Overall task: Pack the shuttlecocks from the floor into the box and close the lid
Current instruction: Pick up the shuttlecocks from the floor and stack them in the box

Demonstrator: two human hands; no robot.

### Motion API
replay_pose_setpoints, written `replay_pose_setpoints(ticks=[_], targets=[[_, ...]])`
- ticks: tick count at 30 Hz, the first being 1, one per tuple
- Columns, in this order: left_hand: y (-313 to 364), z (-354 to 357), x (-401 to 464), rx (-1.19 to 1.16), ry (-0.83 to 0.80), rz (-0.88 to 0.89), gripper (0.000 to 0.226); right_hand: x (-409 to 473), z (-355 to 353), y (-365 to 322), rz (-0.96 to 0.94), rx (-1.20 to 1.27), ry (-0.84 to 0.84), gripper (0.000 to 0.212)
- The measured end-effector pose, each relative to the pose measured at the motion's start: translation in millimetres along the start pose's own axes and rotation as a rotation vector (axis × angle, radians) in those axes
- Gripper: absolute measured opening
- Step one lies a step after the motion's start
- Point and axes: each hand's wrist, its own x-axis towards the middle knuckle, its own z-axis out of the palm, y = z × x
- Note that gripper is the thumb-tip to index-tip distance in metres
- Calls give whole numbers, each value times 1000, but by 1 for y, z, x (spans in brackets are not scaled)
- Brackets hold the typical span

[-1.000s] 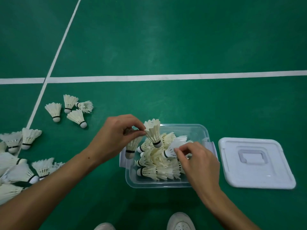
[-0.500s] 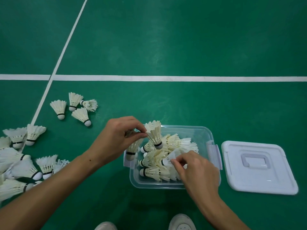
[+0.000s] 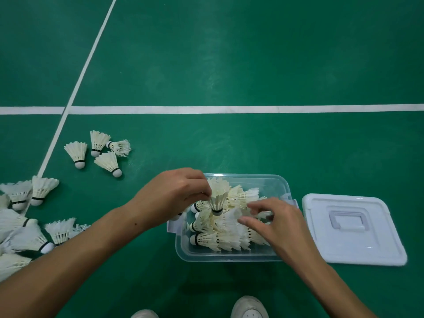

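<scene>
A clear plastic box (image 3: pixel 229 257) sits on the green floor, holding several white shuttlecocks (image 3: pixel 220 239). My left hand (image 3: pixel 174 193) pinches the feathers of one shuttlecock (image 3: pixel 216 203) held cork-down over the box's left part. My right hand (image 3: pixel 273 226) hovers over the pile on the right side of the box, fingers spread and loosely bent, holding nothing that I can see. The white lid (image 3: pixel 351 228) lies flat on the floor right of the box. More shuttlecocks lie on the floor: a small group (image 3: pixel 98 152) at upper left and a heap (image 3: pixel 20 221) at the far left.
White court lines (image 3: pixel 206 109) cross the floor beyond the box. The toes of two white shoes (image 3: pixel 249 308) show at the bottom edge, just in front of the box.
My right hand has let go of the shuttlecock it was tucking in and has lifted, fingers spread. My left hand has lowered its shuttlecock slightly into the box.
</scene>
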Motion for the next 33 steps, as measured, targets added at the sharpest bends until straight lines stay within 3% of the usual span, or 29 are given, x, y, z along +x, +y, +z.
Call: replay_pose_setpoints(ticks=[3,6,12,16,21,27,33], targets=[[8,-3,15,113,-96,100,2,2,-16,-14,-143,102,36,51],[15,-3,29,151,-142,159,5,9,-14,-23,-232,96,-25,49],[22,4,40,116,-163,174,11,15,-4,-20,-315,-52,16,20],[23,2,37,-34,-70,16,44,7,-17,-7,-272,-43,119,16],[14,-3,20,-98,-58,-80,43,-18,-32,11,-161,-182,262,16],[13,3,11,-129,-32,-90,50,-25,-14,20,-81,-344,186,19],[13,7,12,-161,-84,-97,47,-16,10,17,-36,-329,51,21]])
